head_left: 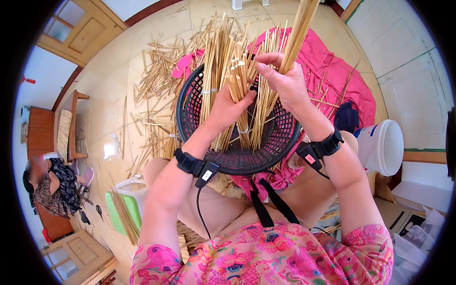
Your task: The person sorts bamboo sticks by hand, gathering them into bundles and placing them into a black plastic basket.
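My left hand (pixel 227 108) grips a bundle of pale straw stalks (pixel 239 78) held upright over a round black mesh basket (pixel 190 102). My right hand (pixel 281 78) pinches a long thin bunch of stalks (pixel 298 28) that runs up past the top edge, right beside the left-hand bundle. More tied bundles of stalks (pixel 212 71) stand in the basket, which rests on my lap. Both wrists wear black bands with cables.
Loose stalks (pixel 156 76) litter the tiled floor at the left. A pink cloth (pixel 332 71) lies behind the basket, a white bucket (pixel 382 147) at the right. Another person (pixel 50 185) sits far left near a wooden bench (pixel 71 126). A green stool (pixel 126 209) stands lower left.
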Available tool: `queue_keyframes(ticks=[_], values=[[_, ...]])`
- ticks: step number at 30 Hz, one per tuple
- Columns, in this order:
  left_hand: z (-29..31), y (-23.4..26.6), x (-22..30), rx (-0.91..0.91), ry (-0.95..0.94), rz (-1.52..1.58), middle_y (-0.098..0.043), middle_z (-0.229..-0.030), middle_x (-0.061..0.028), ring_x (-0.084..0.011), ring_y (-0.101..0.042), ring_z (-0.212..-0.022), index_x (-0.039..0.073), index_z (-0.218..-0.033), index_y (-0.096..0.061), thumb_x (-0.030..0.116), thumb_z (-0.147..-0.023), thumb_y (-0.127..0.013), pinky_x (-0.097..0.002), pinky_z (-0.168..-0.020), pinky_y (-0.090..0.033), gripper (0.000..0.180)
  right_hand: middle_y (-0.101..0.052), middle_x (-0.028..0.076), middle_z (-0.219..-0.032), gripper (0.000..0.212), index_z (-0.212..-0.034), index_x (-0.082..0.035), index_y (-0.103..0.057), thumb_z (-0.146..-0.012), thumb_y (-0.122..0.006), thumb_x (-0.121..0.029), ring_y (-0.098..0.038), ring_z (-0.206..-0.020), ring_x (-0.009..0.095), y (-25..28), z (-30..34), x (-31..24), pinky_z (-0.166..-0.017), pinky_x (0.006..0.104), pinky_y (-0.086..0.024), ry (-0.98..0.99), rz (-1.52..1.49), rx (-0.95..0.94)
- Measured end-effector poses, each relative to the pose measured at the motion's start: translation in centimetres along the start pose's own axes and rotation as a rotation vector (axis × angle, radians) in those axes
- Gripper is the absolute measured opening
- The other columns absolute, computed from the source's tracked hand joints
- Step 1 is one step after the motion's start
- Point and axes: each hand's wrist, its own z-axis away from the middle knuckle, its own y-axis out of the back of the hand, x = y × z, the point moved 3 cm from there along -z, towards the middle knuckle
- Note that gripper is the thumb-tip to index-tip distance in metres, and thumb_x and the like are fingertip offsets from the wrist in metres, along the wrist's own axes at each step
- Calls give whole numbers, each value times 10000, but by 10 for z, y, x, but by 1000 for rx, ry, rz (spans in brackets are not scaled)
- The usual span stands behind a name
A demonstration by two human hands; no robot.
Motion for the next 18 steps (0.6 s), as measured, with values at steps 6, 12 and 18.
queue_keyframes(ticks=[6,12,18], values=[[1,-2,2,-209,17,172,-567,-801,-31,-121,-571,-752,27,-980,-520,98,-893,-547,-264,-685,-469,116,-621,21,-835,142,-917,4,-646,-813,-681,-86,-571,-774,93,1,-1,3,-720,244,-456,47,103,-47],[3,-4,9,-327,57,214,-560,-823,-28,-121,-563,-765,21,-1018,-525,76,-873,-554,-269,-703,-472,157,-555,-27,-740,176,-985,-14,-646,-881,-612,-153,-487,-694,56,5,-2,2,-639,220,-381,-86,49,-111],[6,-3,6,-383,46,231,-556,-810,-9,-99,-563,-766,26,-1024,-535,37,-802,-560,-246,-694,-473,224,-445,-92,-633,169,-1012,-48,-647,-907,-574,-158,-325,-505,-1,-4,-2,-6,-451,179,-238,140,216,-271]])
